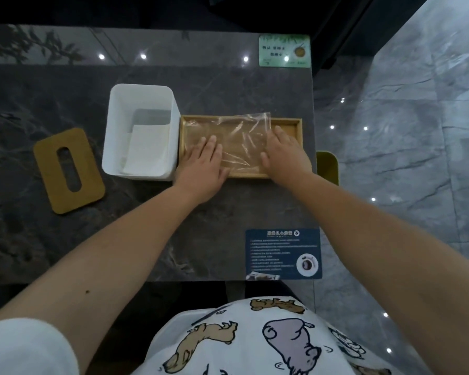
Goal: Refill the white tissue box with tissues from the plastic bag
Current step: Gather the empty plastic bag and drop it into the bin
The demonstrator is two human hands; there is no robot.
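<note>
1. One white tissue box [141, 136], lid off, holds one stack of tissues [146, 150].
2. One clear plastic bag [236, 139] lies flat in one wooden tray [295, 125].
3. Left hand [203, 163] and right hand [284, 152] press it, each grip open and flat.
4. One wooden lid [68, 171] lies on the dark marble bench [228, 87]; the floor is grey tile [404, 131].

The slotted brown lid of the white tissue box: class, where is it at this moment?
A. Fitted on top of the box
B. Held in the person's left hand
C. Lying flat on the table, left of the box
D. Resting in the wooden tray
C: the slotted brown lid lies flat on the dark table left of the open white tissue box, apart from it.
</note>
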